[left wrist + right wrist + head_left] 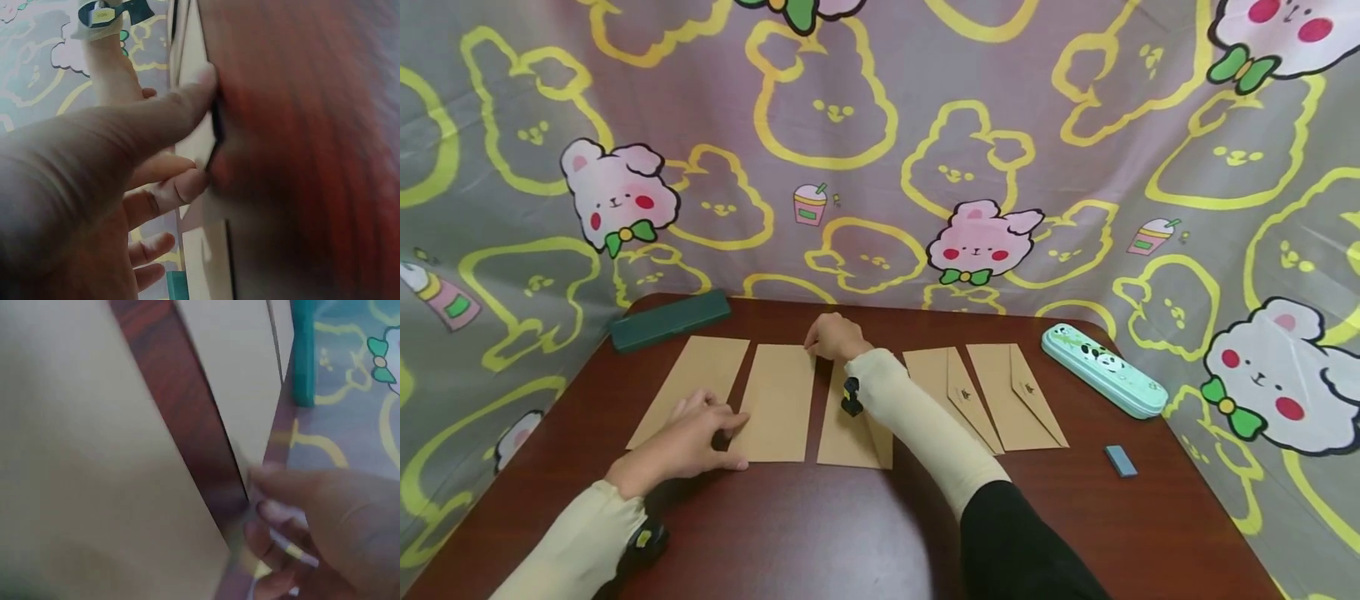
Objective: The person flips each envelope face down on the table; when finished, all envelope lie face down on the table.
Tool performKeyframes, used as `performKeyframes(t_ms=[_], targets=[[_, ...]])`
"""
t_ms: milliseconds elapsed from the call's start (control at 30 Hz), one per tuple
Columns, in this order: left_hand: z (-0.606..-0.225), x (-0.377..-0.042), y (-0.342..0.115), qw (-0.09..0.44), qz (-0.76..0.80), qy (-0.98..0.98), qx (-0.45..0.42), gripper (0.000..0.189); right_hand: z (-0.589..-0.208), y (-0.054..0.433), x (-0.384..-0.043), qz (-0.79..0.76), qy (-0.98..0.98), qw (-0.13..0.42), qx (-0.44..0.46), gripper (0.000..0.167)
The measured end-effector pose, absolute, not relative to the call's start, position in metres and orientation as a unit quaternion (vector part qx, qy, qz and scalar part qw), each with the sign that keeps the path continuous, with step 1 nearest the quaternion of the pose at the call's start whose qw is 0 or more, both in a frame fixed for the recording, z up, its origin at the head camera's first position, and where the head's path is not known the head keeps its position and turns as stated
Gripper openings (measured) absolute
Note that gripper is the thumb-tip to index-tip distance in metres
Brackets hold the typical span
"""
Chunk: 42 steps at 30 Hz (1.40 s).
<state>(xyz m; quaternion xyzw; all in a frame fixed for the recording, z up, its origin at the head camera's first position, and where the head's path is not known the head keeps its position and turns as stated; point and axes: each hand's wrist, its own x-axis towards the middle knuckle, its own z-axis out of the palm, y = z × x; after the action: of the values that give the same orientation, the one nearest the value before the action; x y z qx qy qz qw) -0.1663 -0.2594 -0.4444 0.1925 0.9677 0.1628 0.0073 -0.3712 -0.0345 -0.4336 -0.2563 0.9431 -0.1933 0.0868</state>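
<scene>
Several brown paper envelopes lie in a row on the table. My left hand [688, 437] is at the near left corner of the second envelope [777, 408] from the left, thumb and index finger apart, touching its edges. In the left wrist view, the thumb [187, 94] rests along the envelope's edge. My right hand [837, 337] pinches that envelope's far right corner, as the right wrist view also shows at the fingertips [259, 478]. My right forearm passes over the third envelope [842, 433], hiding part of it.
To the left lies another plain envelope [692, 375]. On the right, two envelopes [936, 375] [1000, 375] show flaps with small printed marks. A dark green case [670, 321] sits far left, a mint panda pencil case [1101, 367] far right, and a blue eraser-like block [1121, 461] nearer. A patterned curtain hangs behind.
</scene>
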Motion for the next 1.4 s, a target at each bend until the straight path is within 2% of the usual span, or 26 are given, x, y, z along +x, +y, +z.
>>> performKeyframes(t_ms=[167, 300, 433, 533, 633, 767, 900, 1000, 1133, 1267, 1400], targets=[[-0.44, -0.169, -0.246, -0.013, 0.176, 0.964, 0.197, 0.082, -0.413, 0.003, -0.375, -0.223, 0.917, 0.094, -0.317, 0.024], [-0.436, -0.17, -0.211, -0.021, 0.199, 0.951, 0.236, 0.082, -0.401, 0.054, -0.369, -0.182, 0.93, 0.115, -0.298, 0.027], [-0.427, -0.175, -0.166, 0.027, 0.205, 0.943, 0.26, 0.086, -0.403, 0.09, -0.363, -0.15, 0.944, 0.132, -0.262, 0.041], [-0.429, -0.182, -0.14, 0.07, 0.193, 0.941, 0.268, 0.093, -0.413, 0.095, -0.363, -0.139, 0.943, 0.119, -0.278, 0.039], [-0.436, -0.185, -0.123, 0.092, 0.181, 0.94, 0.275, 0.093, -0.423, 0.09, -0.366, -0.138, 0.94, 0.103, -0.293, 0.024], [-0.442, -0.185, -0.115, 0.051, 0.148, 0.944, 0.292, 0.076, -0.424, 0.083, -0.371, -0.15, 0.942, 0.119, -0.276, 0.01], [-0.444, -0.183, -0.107, 0.006, 0.11, 0.944, 0.313, 0.051, -0.419, 0.088, -0.377, -0.167, 0.937, 0.168, -0.257, 0.023], [-0.441, -0.186, -0.103, 0.012, 0.102, 0.943, 0.318, 0.046, -0.41, 0.101, -0.386, -0.209, 0.919, 0.187, -0.278, 0.028], [-0.439, -0.188, -0.106, 0.035, 0.119, 0.946, 0.301, 0.048, -0.405, 0.124, -0.395, -0.293, 0.875, 0.213, -0.322, 0.035], [-0.438, -0.188, -0.112, 0.054, 0.135, 0.948, 0.282, 0.054, -0.406, 0.142, -0.399, -0.341, 0.849, 0.238, -0.325, 0.032], [-0.438, -0.185, -0.116, 0.082, 0.143, 0.946, 0.281, 0.073, -0.416, 0.146, -0.399, -0.364, 0.828, 0.268, -0.333, 0.03]])
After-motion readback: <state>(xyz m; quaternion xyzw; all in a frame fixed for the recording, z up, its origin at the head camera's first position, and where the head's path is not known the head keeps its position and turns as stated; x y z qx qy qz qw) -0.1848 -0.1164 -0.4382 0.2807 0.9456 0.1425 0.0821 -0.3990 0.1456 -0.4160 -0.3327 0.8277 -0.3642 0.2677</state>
